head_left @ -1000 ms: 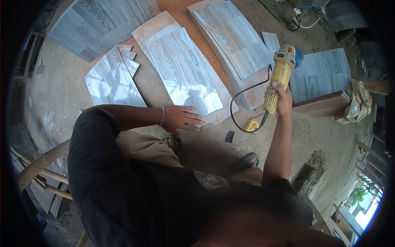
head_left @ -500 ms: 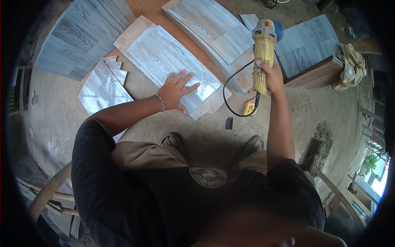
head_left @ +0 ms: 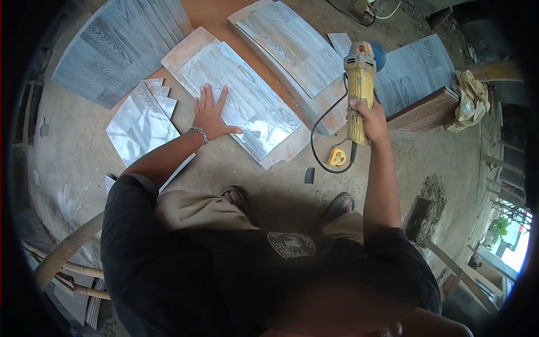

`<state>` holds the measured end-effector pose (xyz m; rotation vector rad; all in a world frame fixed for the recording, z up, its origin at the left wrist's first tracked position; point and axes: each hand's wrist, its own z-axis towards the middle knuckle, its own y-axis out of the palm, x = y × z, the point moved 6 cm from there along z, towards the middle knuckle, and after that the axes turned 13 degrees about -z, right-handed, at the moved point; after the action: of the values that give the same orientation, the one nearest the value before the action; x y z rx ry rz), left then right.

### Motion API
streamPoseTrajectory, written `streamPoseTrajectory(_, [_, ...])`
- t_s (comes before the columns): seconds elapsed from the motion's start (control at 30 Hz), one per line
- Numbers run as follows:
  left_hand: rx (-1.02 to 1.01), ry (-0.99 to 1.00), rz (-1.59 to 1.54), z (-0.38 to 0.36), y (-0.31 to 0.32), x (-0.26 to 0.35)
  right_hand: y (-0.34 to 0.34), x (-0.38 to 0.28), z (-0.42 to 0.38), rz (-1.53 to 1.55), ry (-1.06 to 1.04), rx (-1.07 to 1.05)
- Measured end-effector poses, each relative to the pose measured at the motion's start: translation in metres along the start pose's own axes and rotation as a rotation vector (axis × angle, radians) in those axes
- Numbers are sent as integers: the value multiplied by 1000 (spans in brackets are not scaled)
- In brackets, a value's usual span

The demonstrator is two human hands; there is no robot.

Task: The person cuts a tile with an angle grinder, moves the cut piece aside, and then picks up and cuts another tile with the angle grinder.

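Note:
My right hand [head_left: 369, 119] is wrapped round the yellow body of an angle grinder [head_left: 360, 84], whose blue disc [head_left: 378, 55] points up at the far end. A black cord [head_left: 317, 153] loops from the grinder's lower end. With fingers spread, my left hand [head_left: 212, 117] rests at the left edge of a grey wood-pattern tile [head_left: 247, 95]. That tile lies on a dusty board [head_left: 188, 49] in front of me. Beside my left forearm, more cut tiles [head_left: 140, 126] lie on the floor.
Fanned tiles [head_left: 106, 56] stand at the back left. Another tile [head_left: 292, 42] lies on a stack at the back centre. At the right are leaning tiles [head_left: 418, 70] and a cloth [head_left: 470, 104]. A yellow tape measure [head_left: 337, 157] and a dark piece [head_left: 309, 175] lie on the floor.
My left hand has moved left, from the middle of the tile to its left edge. The grinder, still in my right hand, sits slightly lower in view. The whole view has shifted a little.

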<state>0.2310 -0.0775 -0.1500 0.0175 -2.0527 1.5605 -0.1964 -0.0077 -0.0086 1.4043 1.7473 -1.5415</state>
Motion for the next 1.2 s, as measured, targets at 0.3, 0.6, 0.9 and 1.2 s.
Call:
streamPoseTrajectory(0.3, [87, -183, -120, -9, 3, -51, 5, -10, -6, -31, 25, -56])
streamPoseTrajectory(0.6, [35, -239, -11, -5, -21, -33, 12, -27, -4, -41, -5, -94])
streamPoseTrajectory(0.9, [-55, -188, -21, -16, -14, -10, 28, -51, -7, -203, -70, -161])
streamPoseTrajectory(1.2, [-43, -266, -60, -15, -8, -2, 47, -56, -2, -343, -100, -224])
